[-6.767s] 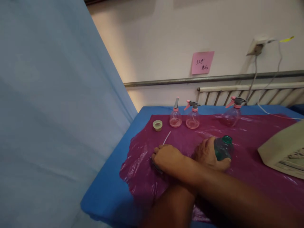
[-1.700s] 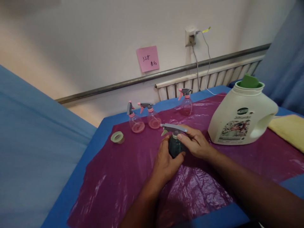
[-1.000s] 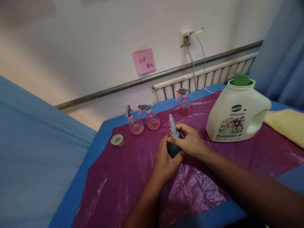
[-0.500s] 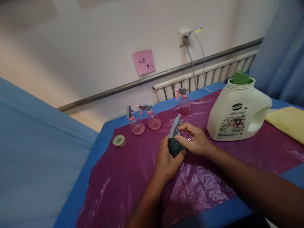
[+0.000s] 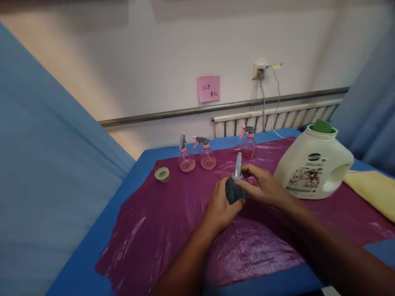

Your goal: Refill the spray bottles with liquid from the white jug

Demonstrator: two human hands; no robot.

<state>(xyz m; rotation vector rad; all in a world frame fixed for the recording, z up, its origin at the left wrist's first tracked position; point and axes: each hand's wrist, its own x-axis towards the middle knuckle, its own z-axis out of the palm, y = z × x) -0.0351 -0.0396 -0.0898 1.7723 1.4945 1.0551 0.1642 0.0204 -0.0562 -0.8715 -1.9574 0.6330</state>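
My left hand (image 5: 222, 205) wraps round the dark body of a small spray bottle (image 5: 233, 191), which I hold above the purple plastic sheet. At its neck, my right hand (image 5: 262, 183) pinches the grey spray head (image 5: 238, 167) between thumb and fingers. Part of the bottle is covered by my fingers. Behind my hands stand three clear spray bottles with grey and pink heads: one at the left (image 5: 187, 161), one beside it (image 5: 207, 157) and one farther right (image 5: 248, 144). Each holds some pinkish-looking liquid or shows the sheet through it.
To the right stands a large cream jug (image 5: 311, 164) with a green piece in its mouth. A yellow cloth (image 5: 373, 191) lies beyond it. A small green-rimmed cup (image 5: 162, 174) sits at the left on the purple sheet (image 5: 173, 213). Blue curtains hang at both sides.
The spray head has turned in my right hand and now shows its narrow side. The camera view has tilted and shifted; my left hand keeps its hold on the bottle.
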